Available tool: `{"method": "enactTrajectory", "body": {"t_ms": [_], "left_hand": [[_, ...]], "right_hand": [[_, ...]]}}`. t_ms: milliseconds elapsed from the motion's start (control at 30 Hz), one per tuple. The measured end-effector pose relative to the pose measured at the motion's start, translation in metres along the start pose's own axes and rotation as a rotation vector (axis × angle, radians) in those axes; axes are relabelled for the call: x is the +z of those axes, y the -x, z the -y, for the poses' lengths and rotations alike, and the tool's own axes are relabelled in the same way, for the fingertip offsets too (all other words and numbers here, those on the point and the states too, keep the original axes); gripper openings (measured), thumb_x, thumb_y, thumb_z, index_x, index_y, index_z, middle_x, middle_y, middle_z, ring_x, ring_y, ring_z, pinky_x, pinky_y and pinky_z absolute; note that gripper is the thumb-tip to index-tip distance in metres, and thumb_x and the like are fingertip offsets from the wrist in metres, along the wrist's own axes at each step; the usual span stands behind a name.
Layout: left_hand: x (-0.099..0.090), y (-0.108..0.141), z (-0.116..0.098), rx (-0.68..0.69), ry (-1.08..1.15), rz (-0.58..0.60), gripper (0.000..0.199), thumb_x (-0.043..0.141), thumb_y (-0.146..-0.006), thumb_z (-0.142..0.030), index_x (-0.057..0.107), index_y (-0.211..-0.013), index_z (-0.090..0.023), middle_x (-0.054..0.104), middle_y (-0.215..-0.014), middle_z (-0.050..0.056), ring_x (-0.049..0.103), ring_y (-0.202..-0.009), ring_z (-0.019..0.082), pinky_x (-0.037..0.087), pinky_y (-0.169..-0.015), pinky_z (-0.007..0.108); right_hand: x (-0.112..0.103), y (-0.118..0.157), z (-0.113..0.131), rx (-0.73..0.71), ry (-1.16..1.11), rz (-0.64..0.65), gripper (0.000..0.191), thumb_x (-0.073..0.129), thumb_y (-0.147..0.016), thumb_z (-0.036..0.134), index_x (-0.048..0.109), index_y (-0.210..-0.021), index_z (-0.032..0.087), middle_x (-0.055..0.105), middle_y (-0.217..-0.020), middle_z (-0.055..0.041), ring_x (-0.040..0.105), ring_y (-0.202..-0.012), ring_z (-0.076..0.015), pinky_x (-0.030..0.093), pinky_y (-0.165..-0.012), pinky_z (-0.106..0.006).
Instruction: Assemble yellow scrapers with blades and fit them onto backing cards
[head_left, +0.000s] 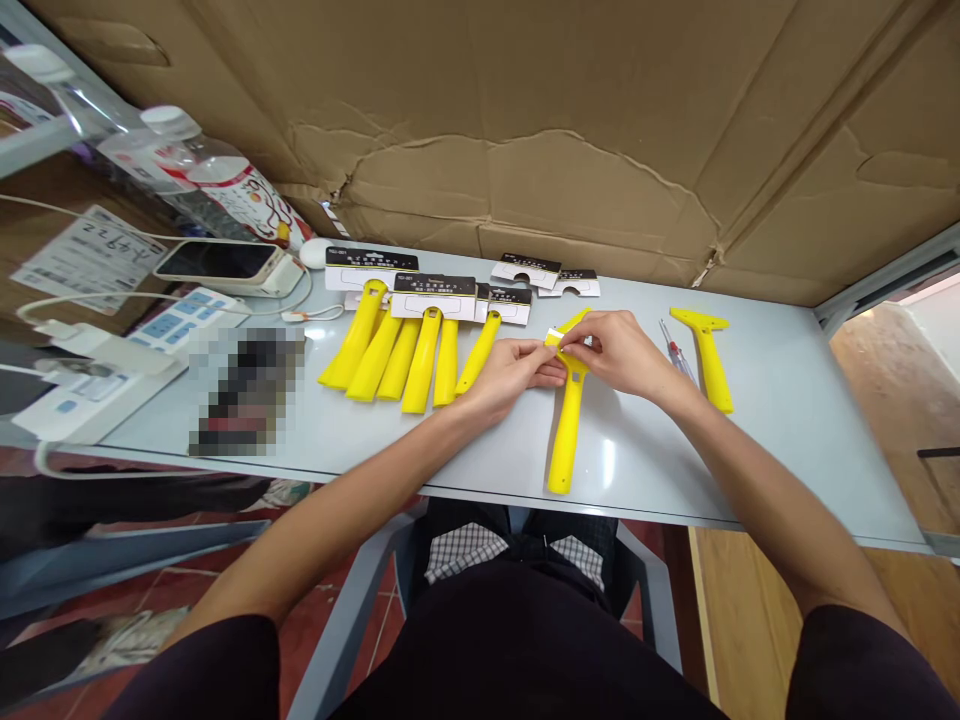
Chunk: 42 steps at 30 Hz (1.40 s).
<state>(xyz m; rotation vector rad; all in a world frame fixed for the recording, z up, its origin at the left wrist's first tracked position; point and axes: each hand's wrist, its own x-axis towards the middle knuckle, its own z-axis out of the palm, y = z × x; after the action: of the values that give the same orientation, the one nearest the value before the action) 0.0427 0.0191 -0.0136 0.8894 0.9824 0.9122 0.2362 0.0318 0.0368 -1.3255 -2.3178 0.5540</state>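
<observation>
A yellow scraper (568,420) lies in front of me, its handle pointing toward the table's near edge. My left hand (517,372) grips the left side of its head, fingers closed. On the other side, my right hand (619,352) is closed on the head, with thumb and forefinger pinched over it. A small white piece (553,338) shows at the head by my fingertips; its kind is too small to tell. Left of my hands, several yellow scrapers (421,365) lie in a row with black-and-white header cards (435,298) over their heads.
Loose cards (525,270) lie behind my hands. To the right are a screwdriver (677,350) and another yellow scraper (709,355). At left are a power strip (165,335), a phone (217,262), bottles (232,185) and a blurred-out item (251,390). Cardboard (585,120) stands along the back.
</observation>
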Motion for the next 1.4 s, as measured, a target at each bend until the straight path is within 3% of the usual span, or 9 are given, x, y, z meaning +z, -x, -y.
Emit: {"method": "enactTrajectory", "body": {"t_ms": [200,400,700,900,1033,1233,1400], "left_hand": [[0.001,0.001,0.0,0.002,-0.006,0.005,0.018,0.069,-0.099,-0.017,0.078,-0.087,-0.008,0.082,-0.089,0.016,0.079,-0.08,0.019,0.066,-0.085,0.035],[0.001,0.002,-0.002,0.003,-0.009,0.007,0.018,0.071,-0.098,-0.02,0.078,-0.087,-0.008,0.082,-0.088,0.015,0.079,-0.079,0.019,0.066,-0.084,0.034],[0.001,0.003,-0.003,-0.005,-0.01,-0.005,0.017,0.072,-0.096,-0.02,0.078,-0.086,-0.008,0.081,-0.086,0.015,0.079,-0.079,0.019,0.066,-0.085,0.035],[0.002,0.003,-0.003,-0.007,-0.003,-0.001,0.019,0.069,-0.098,-0.018,0.079,-0.085,-0.009,0.082,-0.087,0.017,0.079,-0.081,0.021,0.066,-0.087,0.036],[0.002,0.001,-0.003,-0.014,-0.007,-0.016,0.019,0.069,-0.099,-0.018,0.081,-0.088,-0.009,0.083,-0.091,0.018,0.078,-0.081,0.021,0.065,-0.085,0.035],[0.001,0.001,-0.004,-0.019,-0.018,-0.029,0.019,0.069,-0.1,-0.018,0.08,-0.088,-0.008,0.082,-0.091,0.018,0.078,-0.08,0.02,0.065,-0.085,0.034],[0.003,0.002,-0.004,-0.028,-0.015,-0.034,0.019,0.067,-0.101,-0.016,0.08,-0.091,-0.007,0.083,-0.092,0.018,0.079,-0.08,0.019,0.065,-0.082,0.032]], "right_hand": [[-0.003,0.005,0.002,-0.021,-0.002,-0.032,0.023,0.065,-0.094,0.011,0.086,-0.1,0.019,0.077,-0.093,-0.0042,0.06,-0.076,-0.0161,0.043,-0.075,-0.031],[-0.001,0.009,0.002,-0.009,0.02,-0.04,0.037,0.057,-0.093,0.007,0.086,-0.108,0.023,0.074,-0.098,-0.006,0.062,-0.081,-0.0178,0.042,-0.074,-0.031],[0.002,0.014,-0.002,-0.007,-0.005,-0.043,0.037,0.058,-0.092,0.006,0.088,-0.102,0.025,0.072,-0.098,-0.0059,0.063,-0.083,-0.0189,0.043,-0.075,-0.033],[-0.01,0.019,-0.002,0.013,-0.002,-0.077,0.035,0.057,-0.091,0.008,0.088,-0.101,0.023,0.075,-0.101,-0.0066,0.061,-0.076,-0.0176,0.044,-0.073,-0.033],[-0.021,0.026,-0.022,0.085,0.023,-0.155,0.033,0.057,-0.091,0.012,0.087,-0.1,0.023,0.075,-0.099,-0.0062,0.058,-0.067,-0.0162,0.044,-0.071,-0.033],[-0.032,0.045,-0.074,0.227,0.116,-0.288,0.03,0.057,-0.092,0.02,0.085,-0.102,0.019,0.074,-0.095,-0.0078,0.059,-0.068,-0.0188,0.047,-0.079,-0.038],[-0.039,0.058,-0.094,0.298,0.257,-0.273,0.032,0.057,-0.093,0.022,0.084,-0.109,0.016,0.074,-0.099,-0.0103,0.062,-0.075,-0.022,0.046,-0.083,-0.039]]}}
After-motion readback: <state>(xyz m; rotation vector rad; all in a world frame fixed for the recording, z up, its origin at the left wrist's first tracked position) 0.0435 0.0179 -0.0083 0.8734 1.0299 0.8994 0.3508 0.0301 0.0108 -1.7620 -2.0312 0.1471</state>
